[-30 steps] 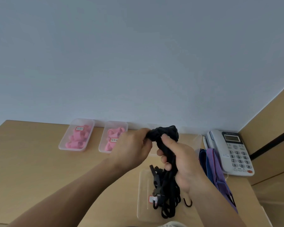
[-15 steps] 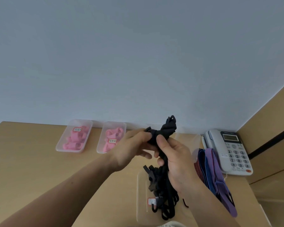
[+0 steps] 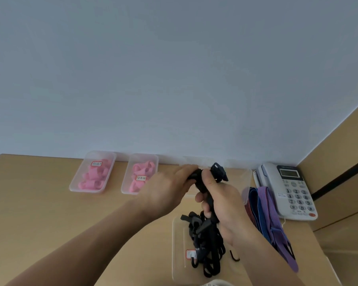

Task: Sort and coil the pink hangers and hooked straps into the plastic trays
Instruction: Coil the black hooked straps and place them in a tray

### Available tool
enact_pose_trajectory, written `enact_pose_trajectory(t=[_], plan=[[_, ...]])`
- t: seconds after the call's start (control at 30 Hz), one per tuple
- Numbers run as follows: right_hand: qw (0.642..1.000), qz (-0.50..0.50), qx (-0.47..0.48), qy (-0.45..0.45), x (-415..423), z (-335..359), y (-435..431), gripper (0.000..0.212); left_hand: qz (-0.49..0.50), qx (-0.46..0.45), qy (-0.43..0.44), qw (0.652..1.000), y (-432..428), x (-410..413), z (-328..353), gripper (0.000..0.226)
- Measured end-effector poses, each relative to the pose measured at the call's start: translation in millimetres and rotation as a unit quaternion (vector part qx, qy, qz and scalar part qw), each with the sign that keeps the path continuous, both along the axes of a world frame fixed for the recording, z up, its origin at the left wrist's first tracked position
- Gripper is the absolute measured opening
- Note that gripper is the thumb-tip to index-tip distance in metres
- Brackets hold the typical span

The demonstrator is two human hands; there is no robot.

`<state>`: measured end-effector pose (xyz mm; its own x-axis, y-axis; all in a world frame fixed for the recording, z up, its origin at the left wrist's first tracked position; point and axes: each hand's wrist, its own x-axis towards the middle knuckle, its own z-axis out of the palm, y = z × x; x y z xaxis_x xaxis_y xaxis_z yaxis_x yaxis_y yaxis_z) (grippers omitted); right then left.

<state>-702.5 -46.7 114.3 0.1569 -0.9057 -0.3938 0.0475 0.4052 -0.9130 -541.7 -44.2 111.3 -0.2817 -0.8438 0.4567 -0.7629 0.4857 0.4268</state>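
My right hand (image 3: 223, 205) grips a bundle of black hooked straps (image 3: 208, 240) held upright above the desk. Its loose loops and hooks hang down over a clear plastic tray (image 3: 179, 240) with a red-edged label at the desk's front. My left hand (image 3: 167, 190) pinches the bundle's top end, and a black buckle (image 3: 219, 172) sticks up there. Two clear trays at the back left hold pink hangers: the left tray (image 3: 75, 182) and the second tray (image 3: 125, 182).
Purple, blue and red elastic straps (image 3: 271, 219) lie to the right of my right hand. A white desk phone (image 3: 287, 190) stands at the back right against a wooden side panel. Another clear tray (image 3: 246, 176) sits behind my hands by the wall.
The top end of the black bundle has been bent over and down, from standing tall to folded beside my right thumb. Both hands stay on the bundle.
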Motion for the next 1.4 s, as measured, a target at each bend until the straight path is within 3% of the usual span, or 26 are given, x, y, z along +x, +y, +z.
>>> enact_pose_trajectory(t=[0.1, 0.17, 0.23, 0.27, 0.33, 0.4, 0.43, 0.47, 0.57, 0.7, 0.83, 0.9, 1.0, 1.1, 1.17, 1.2, 1.23, 1.3, 1.33, 1.4], plan=[[0.997, -0.035, 0.033, -0.057, 3, 0, -1, 0.057, -0.047, -0.118, -0.084, 0.988, -1, 0, -8, 0.042], [0.997, -0.056, 0.022, -0.058, 6, -2, -1, 0.046, -0.051, -0.164, -0.080, 0.982, -2, -1, -11, 0.046], [0.995, -0.070, 0.008, -0.067, 6, -4, 0, 0.039, -0.056, -0.151, -0.040, 0.986, -1, -1, -12, 0.045], [0.994, -0.073, 0.003, -0.075, 5, -5, 0, 0.038, -0.062, -0.103, 0.021, 0.992, 1, -1, -11, 0.046], [0.993, -0.076, -0.010, -0.089, 1, -6, 0, 0.039, -0.069, 0.097, 0.186, 0.975, 6, -2, -3, 0.054], [0.992, -0.066, -0.030, -0.100, 0, -7, 0, 0.040, -0.059, 0.308, 0.320, 0.894, 5, 0, 8, 0.056], [0.992, -0.055, -0.044, -0.104, 1, -7, 1, 0.039, -0.060, 0.359, 0.341, 0.867, 1, 1, 10, 0.043], [0.992, -0.043, -0.057, -0.107, 2, -7, 3, 0.038, -0.069, 0.373, 0.328, 0.865, -1, 2, 13, 0.028], [0.993, -0.023, -0.071, -0.091, 1, -8, 5, 0.042, -0.101, 0.340, 0.278, 0.893, -2, 4, 10, 0.010], [0.998, -0.032, -0.045, -0.031, 0, -8, 6, 0.044, -0.015, 0.264, 0.264, 0.927, 0, 1, 2, 0.019], [0.999, -0.042, 0.006, -0.006, 5, -9, 8, 0.049, 0.089, 0.073, 0.052, 0.992, 5, -3, -8, 0.024], [0.997, -0.043, 0.042, -0.040, 4, -8, 7, 0.059, 0.084, -0.047, -0.029, 0.995, 4, -2, -14, 0.022], [0.990, -0.047, 0.087, -0.097, 1, -5, 3, 0.074, 0.015, -0.195, -0.049, 0.979, 1, 0, -21, 0.036], [0.983, -0.052, 0.094, -0.152, 0, -4, 2, 0.062, -0.011, -0.234, -0.071, 0.970, -3, 4, -25, 0.039], [0.980, -0.048, 0.075, -0.175, 0, -4, 2, 0.051, 0.016, -0.122, -0.017, 0.992, -1, 5, -25, 0.043], [0.982, -0.040, 0.056, -0.178, 0, -4, 2, 0.047, 0.026, -0.003, 0.058, 0.998, 0, 5, -21, 0.051], [0.984, -0.032, 0.031, -0.174, -1, -4, 3, 0.044, 0.013, 0.139, 0.161, 0.977, 1, 5, -16, 0.060], [0.987, -0.016, -0.028, -0.157, 0, -5, 5, 0.045, -0.038, 0.353, 0.350, 0.867, -1, 9, -5, 0.070], [0.987, -0.007, -0.053, -0.153, 0, -6, 5, 0.048, -0.063, 0.406, 0.392, 0.823, -3, 12, -2, 0.067], [0.986, 0.016, -0.079, -0.144, 1, -6, 5, 0.054, -0.114, 0.458, 0.414, 0.778, -4, 16, 6, 0.052]])
